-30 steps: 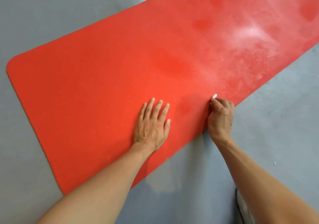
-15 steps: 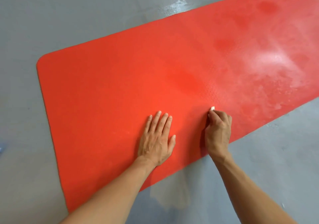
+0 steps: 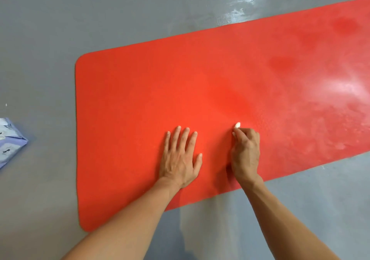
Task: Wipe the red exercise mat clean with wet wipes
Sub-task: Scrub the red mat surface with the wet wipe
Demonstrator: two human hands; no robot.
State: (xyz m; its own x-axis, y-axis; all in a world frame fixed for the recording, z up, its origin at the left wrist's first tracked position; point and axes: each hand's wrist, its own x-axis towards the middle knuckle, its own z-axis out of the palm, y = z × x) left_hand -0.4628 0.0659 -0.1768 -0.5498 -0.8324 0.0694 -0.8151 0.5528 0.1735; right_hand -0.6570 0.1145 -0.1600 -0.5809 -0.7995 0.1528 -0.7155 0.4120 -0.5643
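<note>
1. Wipes pack (image 3: 10, 141), blue-white, on the grey floor (image 3: 40, 39) well left of the red exercise mat (image 3: 140, 89); not in view a second ago, so the head has turned left.
2. Left end of the mat: matte and seemingly dry, rounded corners fully in frame now, more than half a second back; likely the stretch left to wipe.
3. Left hand (image 3: 180, 159): spread flat, palm down on the mat near its front edge, as before, apparently pinning the mat.
4. Right hand (image 3: 245, 153): just right of the left hand, fingers curled, pinching a small white wad, the wet wipe (image 3: 237, 125), against the mat; shifted inward from the mat's front edge.
5. Right of both hands: mat glossy and streaked, probably already wiped.
</note>
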